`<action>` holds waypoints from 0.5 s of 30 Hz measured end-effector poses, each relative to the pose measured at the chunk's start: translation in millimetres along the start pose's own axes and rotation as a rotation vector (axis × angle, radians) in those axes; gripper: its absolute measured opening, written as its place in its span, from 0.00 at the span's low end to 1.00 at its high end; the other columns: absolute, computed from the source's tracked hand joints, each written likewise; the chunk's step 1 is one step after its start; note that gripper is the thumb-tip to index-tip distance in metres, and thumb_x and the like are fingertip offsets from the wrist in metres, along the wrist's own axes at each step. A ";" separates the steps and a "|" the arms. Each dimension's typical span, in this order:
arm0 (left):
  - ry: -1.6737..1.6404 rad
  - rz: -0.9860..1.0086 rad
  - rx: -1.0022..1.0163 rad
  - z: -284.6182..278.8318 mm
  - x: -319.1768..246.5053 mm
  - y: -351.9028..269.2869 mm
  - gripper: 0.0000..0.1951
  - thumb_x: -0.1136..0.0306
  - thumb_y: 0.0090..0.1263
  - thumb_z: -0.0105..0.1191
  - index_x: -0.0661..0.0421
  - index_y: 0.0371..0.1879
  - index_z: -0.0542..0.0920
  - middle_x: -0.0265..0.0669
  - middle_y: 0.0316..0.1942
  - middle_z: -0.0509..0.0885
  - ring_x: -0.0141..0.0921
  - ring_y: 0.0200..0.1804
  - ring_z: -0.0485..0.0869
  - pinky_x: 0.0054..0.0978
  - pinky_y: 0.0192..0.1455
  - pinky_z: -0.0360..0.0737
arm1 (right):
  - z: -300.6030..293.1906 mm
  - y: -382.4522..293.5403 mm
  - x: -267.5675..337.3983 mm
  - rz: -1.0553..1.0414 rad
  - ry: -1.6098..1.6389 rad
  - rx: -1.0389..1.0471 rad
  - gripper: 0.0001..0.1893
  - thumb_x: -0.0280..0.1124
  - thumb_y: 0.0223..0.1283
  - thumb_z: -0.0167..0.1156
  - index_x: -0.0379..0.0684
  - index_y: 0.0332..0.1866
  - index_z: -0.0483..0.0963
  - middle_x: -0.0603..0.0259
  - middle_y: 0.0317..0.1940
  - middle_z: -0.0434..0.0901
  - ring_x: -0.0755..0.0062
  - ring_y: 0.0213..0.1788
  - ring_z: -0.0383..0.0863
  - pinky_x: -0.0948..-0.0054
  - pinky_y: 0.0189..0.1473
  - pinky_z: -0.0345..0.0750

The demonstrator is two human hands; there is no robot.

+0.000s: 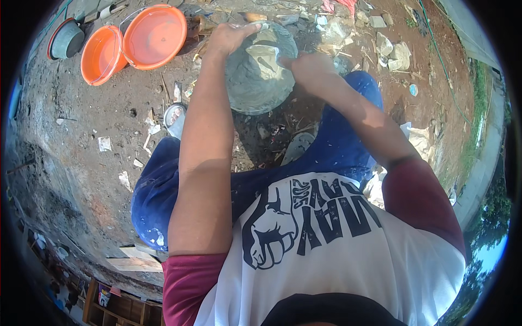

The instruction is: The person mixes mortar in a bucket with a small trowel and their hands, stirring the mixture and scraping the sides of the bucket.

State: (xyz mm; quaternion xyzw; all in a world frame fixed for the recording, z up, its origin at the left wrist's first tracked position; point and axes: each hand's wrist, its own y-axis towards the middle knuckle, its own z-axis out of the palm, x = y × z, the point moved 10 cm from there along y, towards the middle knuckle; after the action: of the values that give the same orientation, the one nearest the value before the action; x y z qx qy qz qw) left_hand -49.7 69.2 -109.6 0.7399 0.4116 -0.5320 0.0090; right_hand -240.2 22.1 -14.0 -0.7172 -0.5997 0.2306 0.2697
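A grey, paste-smeared bucket (249,95) sits tilted on the dirt in front of me, its mouth facing up toward me. My left hand (231,38) grips its far rim, with the thumb over the edge. At the near right side of the mouth, my right hand (310,70) is closed on a small tool, perhaps a scraper or trowel; most of it is hidden by the fingers and the paste. Wet grey paste (265,61) coats the inside, partly lit by sun. My knees, in blue trousers (346,122), are spread on either side of it.
Two orange buckets (155,38) with wire handles and cloudy water stand at the upper left, beside a dark bucket (67,40). Paper scraps and crumpled bags (397,55) litter the ground. A green hose (438,53) runs along the right. Wooden shelving (126,307) stands at the lower left.
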 end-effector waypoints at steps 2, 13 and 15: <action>0.017 -0.038 0.002 -3.1 5.1 1.6 0.45 0.34 0.51 0.69 0.68 0.53 0.85 0.50 0.53 0.87 0.39 0.56 0.86 0.34 0.63 0.77 | -26.5 -0.9 -25.3 0.065 -0.074 -0.201 0.18 0.27 0.67 0.54 0.46 0.61 0.76 0.49 0.47 0.83 0.54 0.48 0.88 0.57 0.44 0.85; 0.112 -0.014 0.021 10.3 4.1 8.8 0.46 0.31 0.52 0.67 0.66 0.55 0.84 0.52 0.56 0.85 0.43 0.61 0.84 0.36 0.66 0.75 | -4.9 -19.9 -16.0 0.012 -0.031 -0.075 0.21 0.28 0.68 0.51 0.46 0.65 0.74 0.49 0.43 0.85 0.51 0.45 0.88 0.56 0.43 0.85; 0.092 -0.013 0.027 9.7 -3.8 -2.8 0.46 0.31 0.52 0.66 0.66 0.56 0.84 0.53 0.56 0.85 0.44 0.61 0.83 0.36 0.66 0.75 | 1.5 -13.4 -46.7 0.073 -0.001 -0.072 0.20 0.27 0.66 0.53 0.45 0.64 0.73 0.49 0.42 0.85 0.50 0.44 0.88 0.55 0.43 0.85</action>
State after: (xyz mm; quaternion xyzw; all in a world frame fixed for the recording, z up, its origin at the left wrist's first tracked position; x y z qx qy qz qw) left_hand -59.4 64.4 -109.6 0.7609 0.4090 -0.5032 -0.0233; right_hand -259.2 -21.9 -5.9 -0.7476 -0.5814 0.2190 0.2347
